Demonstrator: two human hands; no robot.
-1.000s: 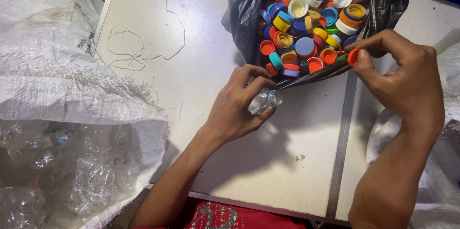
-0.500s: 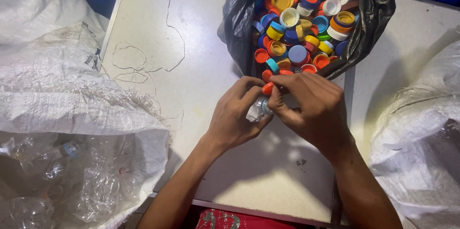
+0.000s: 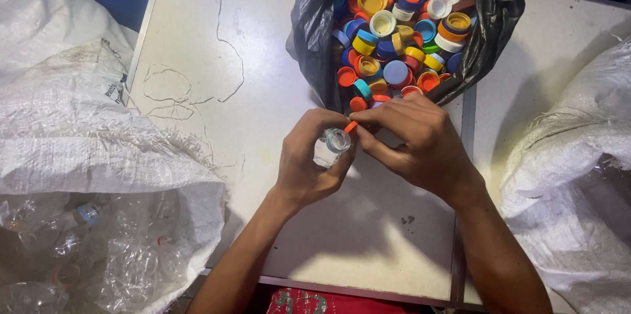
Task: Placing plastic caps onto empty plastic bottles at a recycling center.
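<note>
My left hand (image 3: 307, 159) grips a small clear plastic bottle (image 3: 332, 145), its open neck pointing up toward the camera. My right hand (image 3: 414, 140) pinches an orange cap (image 3: 351, 127) right at the rim of the bottle's neck. Both hands meet over the pale table (image 3: 217, 38), just below a black plastic bag (image 3: 315, 57) filled with several coloured bottle caps (image 3: 394, 31) in orange, blue, yellow and white.
A white woven sack (image 3: 98, 163) at the left lies open and holds several crushed clear bottles (image 3: 85, 255). Another white woven sack (image 3: 572, 176) bulges at the right edge. A seam in the table runs down past my right wrist.
My right hand came away from the bag of caps with an orange cap and moved left to the bottle in my left hand. The cap now sits at the bottle's neck.
</note>
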